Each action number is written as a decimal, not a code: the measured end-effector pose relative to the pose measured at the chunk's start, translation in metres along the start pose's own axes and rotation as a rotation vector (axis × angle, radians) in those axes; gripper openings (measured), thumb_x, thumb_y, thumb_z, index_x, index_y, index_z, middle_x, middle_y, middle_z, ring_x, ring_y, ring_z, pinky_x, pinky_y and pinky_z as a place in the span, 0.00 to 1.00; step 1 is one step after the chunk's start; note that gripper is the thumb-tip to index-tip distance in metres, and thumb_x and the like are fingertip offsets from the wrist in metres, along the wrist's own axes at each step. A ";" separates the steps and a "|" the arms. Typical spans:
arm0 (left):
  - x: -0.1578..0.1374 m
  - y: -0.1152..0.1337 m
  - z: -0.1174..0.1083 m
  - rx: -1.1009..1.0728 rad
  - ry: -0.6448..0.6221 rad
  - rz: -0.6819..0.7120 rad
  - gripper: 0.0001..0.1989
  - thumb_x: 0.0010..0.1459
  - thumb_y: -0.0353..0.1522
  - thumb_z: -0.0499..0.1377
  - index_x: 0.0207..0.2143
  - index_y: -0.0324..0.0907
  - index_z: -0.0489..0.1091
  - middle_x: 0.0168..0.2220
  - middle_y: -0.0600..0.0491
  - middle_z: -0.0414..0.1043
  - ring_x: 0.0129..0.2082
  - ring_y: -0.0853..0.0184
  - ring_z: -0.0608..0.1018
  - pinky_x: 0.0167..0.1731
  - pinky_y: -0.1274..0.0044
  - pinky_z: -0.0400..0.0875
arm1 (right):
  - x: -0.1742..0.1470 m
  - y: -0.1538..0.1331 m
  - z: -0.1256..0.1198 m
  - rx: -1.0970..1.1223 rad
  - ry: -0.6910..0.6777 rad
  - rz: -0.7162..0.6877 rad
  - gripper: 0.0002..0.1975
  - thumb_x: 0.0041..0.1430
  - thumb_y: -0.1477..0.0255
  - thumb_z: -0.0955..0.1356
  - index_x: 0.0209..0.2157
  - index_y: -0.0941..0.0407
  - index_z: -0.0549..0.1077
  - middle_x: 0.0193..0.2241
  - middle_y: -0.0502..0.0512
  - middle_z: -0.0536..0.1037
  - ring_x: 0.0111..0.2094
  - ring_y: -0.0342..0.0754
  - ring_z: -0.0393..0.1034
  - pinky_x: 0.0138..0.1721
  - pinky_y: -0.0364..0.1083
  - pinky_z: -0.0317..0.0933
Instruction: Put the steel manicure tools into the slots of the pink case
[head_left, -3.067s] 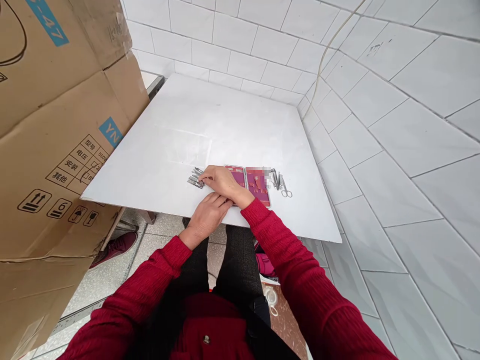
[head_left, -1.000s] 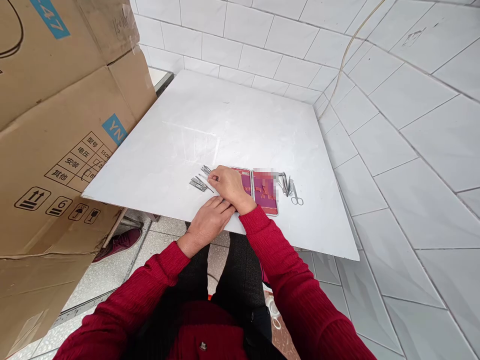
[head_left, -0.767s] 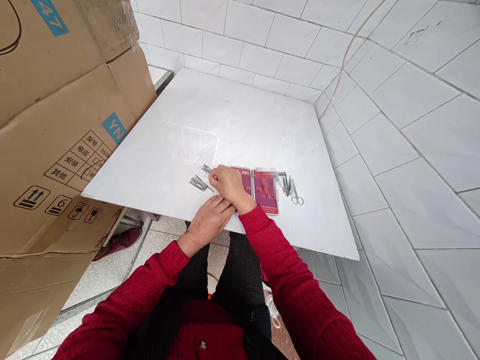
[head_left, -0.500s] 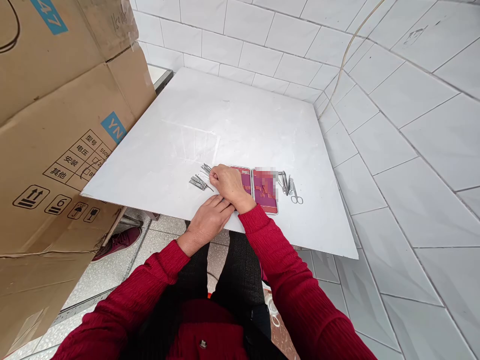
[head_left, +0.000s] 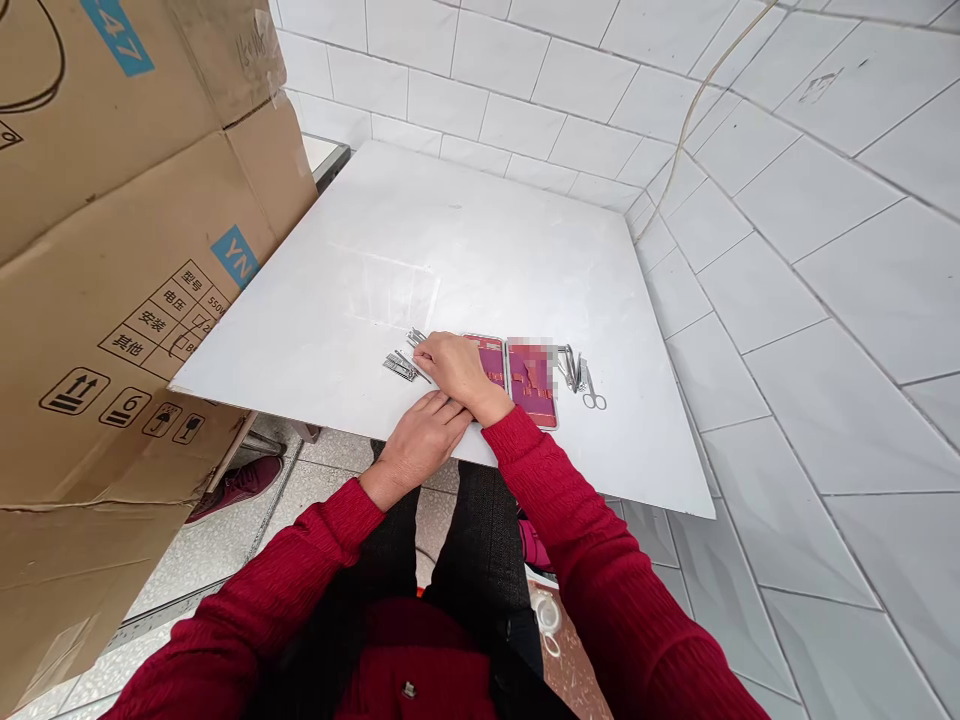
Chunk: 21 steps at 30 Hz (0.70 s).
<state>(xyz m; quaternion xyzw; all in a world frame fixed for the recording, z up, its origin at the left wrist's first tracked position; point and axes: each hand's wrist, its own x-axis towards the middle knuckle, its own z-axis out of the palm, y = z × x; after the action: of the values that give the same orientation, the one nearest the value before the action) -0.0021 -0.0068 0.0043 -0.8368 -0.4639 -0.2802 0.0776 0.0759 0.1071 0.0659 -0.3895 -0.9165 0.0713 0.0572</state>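
Manicure case (head_left: 540,408) lies open on the bench (head_left: 315,340) | right hand (head_left: 454,367) covers part of its left half, near to small metal tools (head_left: 399,366); I cannot tell if it grasps one | left hand (head_left: 424,438) at bench edge, grip hidden from me | scissors (head_left: 590,388) at case's right

Right hand (head_left: 451,363) beyond left hand (head_left: 425,436)

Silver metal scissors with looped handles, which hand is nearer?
Right. The right hand is left of the scissors; the left hand is farther left and lower in the picture.
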 end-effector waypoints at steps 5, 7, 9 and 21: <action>-0.001 0.000 -0.001 -0.009 0.025 0.011 0.08 0.70 0.29 0.57 0.43 0.39 0.76 0.42 0.48 0.79 0.44 0.60 0.78 0.49 0.66 0.77 | 0.016 -0.016 -0.006 -0.222 -0.129 0.000 0.14 0.70 0.77 0.62 0.43 0.60 0.81 0.43 0.68 0.83 0.45 0.56 0.79 0.42 0.47 0.65; -0.001 0.000 -0.001 -0.011 0.022 0.015 0.08 0.70 0.29 0.56 0.43 0.39 0.76 0.41 0.48 0.79 0.44 0.60 0.78 0.48 0.66 0.77 | 0.023 -0.021 -0.007 -0.268 -0.168 -0.028 0.13 0.67 0.78 0.64 0.44 0.62 0.81 0.43 0.71 0.83 0.46 0.57 0.79 0.44 0.47 0.66; -0.001 -0.001 -0.001 -0.017 0.020 0.014 0.08 0.70 0.29 0.56 0.45 0.38 0.76 0.41 0.47 0.79 0.44 0.60 0.79 0.48 0.66 0.77 | 0.026 -0.024 -0.008 -0.286 -0.194 -0.051 0.12 0.66 0.78 0.65 0.44 0.63 0.80 0.43 0.72 0.83 0.47 0.57 0.79 0.46 0.47 0.66; -0.006 -0.004 0.006 -0.004 -0.010 -0.010 0.13 0.70 0.29 0.55 0.53 0.40 0.75 0.54 0.44 0.78 0.58 0.57 0.76 0.56 0.62 0.74 | 0.015 0.021 -0.013 0.309 0.058 0.160 0.08 0.59 0.80 0.65 0.33 0.57 0.75 0.29 0.54 0.82 0.30 0.47 0.75 0.34 0.43 0.63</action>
<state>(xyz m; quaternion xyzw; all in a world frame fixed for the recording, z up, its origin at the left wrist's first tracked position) -0.0056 -0.0064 -0.0040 -0.8361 -0.4679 -0.2774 0.0719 0.0823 0.1338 0.0753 -0.4498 -0.8586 0.2041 0.1371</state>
